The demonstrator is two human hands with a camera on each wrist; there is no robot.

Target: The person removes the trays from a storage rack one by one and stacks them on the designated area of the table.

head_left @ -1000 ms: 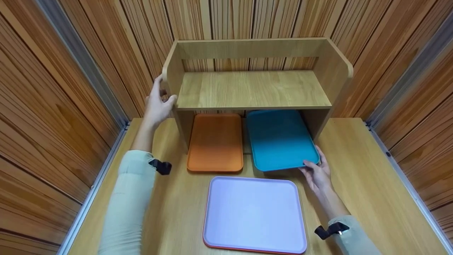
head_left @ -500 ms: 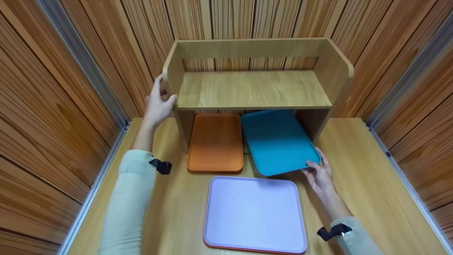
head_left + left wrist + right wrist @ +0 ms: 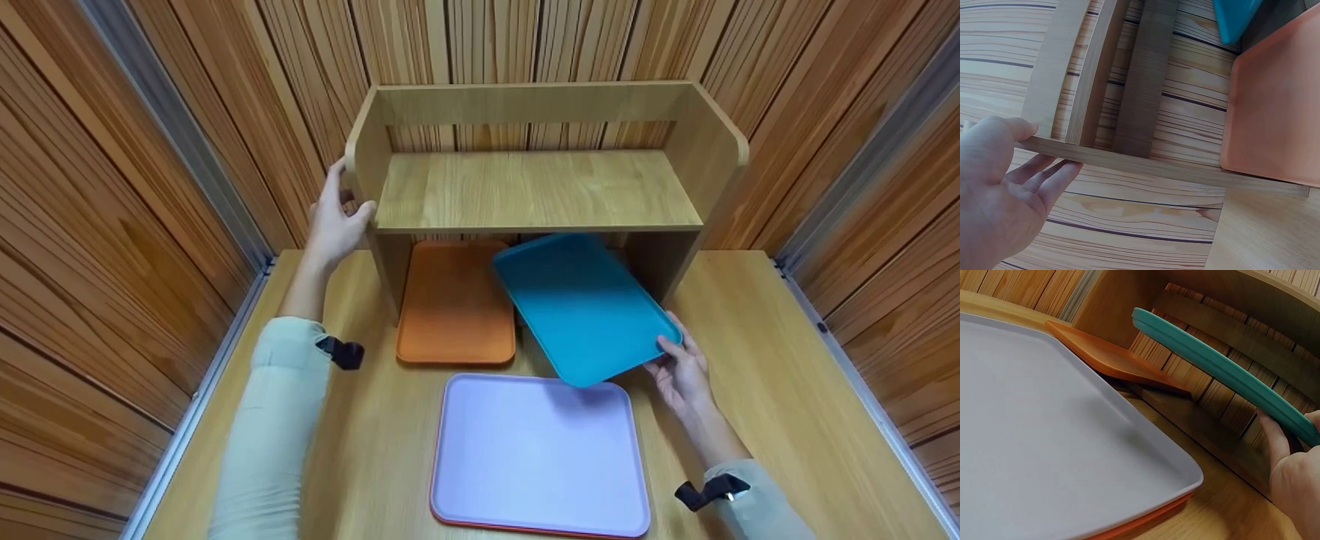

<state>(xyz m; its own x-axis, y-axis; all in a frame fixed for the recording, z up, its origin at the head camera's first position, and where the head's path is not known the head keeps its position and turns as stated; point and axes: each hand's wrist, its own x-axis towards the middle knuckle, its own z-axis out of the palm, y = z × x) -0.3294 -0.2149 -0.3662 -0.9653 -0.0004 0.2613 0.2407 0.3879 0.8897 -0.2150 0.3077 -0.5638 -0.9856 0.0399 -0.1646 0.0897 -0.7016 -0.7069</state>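
My right hand (image 3: 684, 376) pinches the near right corner of a blue tray (image 3: 589, 315), thumb on top and fingers beneath. In the right wrist view the tray (image 3: 1224, 371) is lifted and tilted. Its far end is still under the shelf board, and its far left corner overlaps the orange tray (image 3: 456, 315) from above. My left hand (image 3: 335, 225) grips the left side panel of a wooden desktop shelf (image 3: 540, 187). In the left wrist view the thumb and fingers lie on opposite sides of that panel (image 3: 1145, 166).
A lilac tray (image 3: 540, 454) lies on the table in front of the shelf, stacked on a red-orange tray (image 3: 1151, 517) whose edge peeks out. Wood-patterned walls (image 3: 495, 37) surround the table (image 3: 795, 390) behind and at both sides.
The blue tray has turned, its far end swinging left over the orange tray and its near edge coming toward me above the lilac tray. My left hand has stayed put.
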